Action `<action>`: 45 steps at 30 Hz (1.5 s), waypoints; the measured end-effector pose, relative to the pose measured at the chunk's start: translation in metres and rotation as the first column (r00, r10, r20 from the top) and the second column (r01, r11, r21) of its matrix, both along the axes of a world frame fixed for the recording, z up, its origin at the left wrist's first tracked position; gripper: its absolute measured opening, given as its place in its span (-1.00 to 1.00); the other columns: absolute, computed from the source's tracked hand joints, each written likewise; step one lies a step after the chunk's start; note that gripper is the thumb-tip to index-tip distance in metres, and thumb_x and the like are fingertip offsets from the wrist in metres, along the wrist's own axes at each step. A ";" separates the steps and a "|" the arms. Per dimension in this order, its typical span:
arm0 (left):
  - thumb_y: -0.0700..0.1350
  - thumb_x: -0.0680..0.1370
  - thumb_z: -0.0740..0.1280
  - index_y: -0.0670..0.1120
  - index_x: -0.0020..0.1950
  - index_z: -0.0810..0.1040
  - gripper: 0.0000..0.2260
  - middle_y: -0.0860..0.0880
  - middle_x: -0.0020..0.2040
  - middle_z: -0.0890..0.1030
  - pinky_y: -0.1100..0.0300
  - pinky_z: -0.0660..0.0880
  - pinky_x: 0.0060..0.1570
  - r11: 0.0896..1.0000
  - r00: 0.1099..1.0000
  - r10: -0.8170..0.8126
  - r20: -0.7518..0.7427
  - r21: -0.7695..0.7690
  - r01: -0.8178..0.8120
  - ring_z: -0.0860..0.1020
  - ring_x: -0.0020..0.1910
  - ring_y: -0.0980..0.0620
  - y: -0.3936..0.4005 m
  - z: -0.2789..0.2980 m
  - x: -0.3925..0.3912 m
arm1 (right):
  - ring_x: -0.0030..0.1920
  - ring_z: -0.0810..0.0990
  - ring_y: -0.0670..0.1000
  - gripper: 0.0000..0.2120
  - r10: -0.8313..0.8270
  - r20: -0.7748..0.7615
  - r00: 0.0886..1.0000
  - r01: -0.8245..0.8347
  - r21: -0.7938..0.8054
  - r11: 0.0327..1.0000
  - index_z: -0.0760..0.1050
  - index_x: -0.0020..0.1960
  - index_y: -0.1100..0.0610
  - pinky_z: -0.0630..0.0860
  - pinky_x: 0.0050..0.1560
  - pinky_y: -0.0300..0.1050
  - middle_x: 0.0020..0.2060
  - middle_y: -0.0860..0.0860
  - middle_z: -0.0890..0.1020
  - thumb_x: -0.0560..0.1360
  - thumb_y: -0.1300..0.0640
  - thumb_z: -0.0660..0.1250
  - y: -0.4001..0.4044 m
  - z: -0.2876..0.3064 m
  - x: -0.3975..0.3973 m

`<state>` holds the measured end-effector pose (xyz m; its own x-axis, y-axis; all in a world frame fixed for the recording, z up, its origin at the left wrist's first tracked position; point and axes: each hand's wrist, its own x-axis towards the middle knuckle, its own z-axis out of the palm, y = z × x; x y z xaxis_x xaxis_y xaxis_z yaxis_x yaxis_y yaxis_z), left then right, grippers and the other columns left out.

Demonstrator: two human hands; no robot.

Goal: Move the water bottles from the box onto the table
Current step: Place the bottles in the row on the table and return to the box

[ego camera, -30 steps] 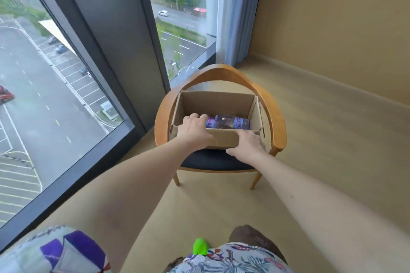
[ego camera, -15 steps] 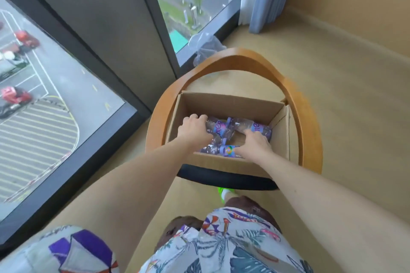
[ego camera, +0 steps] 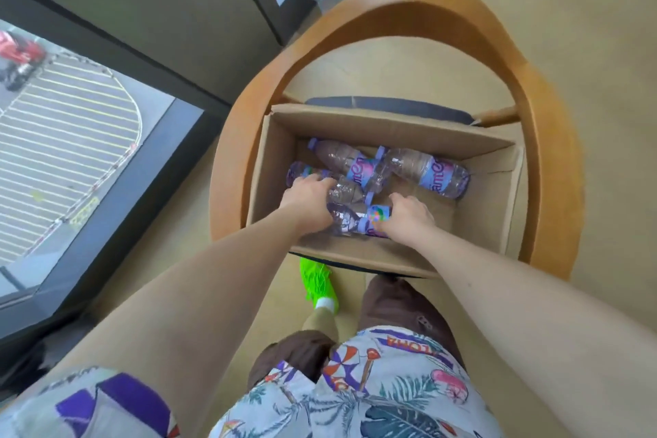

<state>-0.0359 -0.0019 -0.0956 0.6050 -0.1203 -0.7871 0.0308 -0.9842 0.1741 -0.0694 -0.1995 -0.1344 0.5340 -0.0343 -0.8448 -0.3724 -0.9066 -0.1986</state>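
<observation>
window (ego camera: 81,139) left, wooden chair (ego camera: 547,139) bearing the box (ego camera: 490,210); four bottles (ego camera: 432,171) lie inside; left hand (ego camera: 307,194) curls on one, right hand (ego camera: 409,215) clamps the nearest bottle (ego camera: 352,220).

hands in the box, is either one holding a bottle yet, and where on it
Right hand grips the nearest bottle around its label end. Left hand is curled over another bottle at its middle; whether that grip has closed cannot be told.
</observation>
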 end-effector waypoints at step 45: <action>-0.15 0.24 0.60 0.00 0.03 0.38 -0.49 0.06 -0.06 0.50 0.22 0.39 -0.26 0.936 0.965 0.198 0.171 -0.326 -0.134 0.51 -0.10 0.03 0.051 0.018 0.011 | -0.32 0.54 -0.01 -0.42 0.008 -0.053 0.999 -0.011 -0.071 0.997 0.49 -0.23 0.09 0.34 -0.44 -0.18 -0.28 -0.02 0.56 -0.08 -0.26 0.48 0.013 0.052 0.005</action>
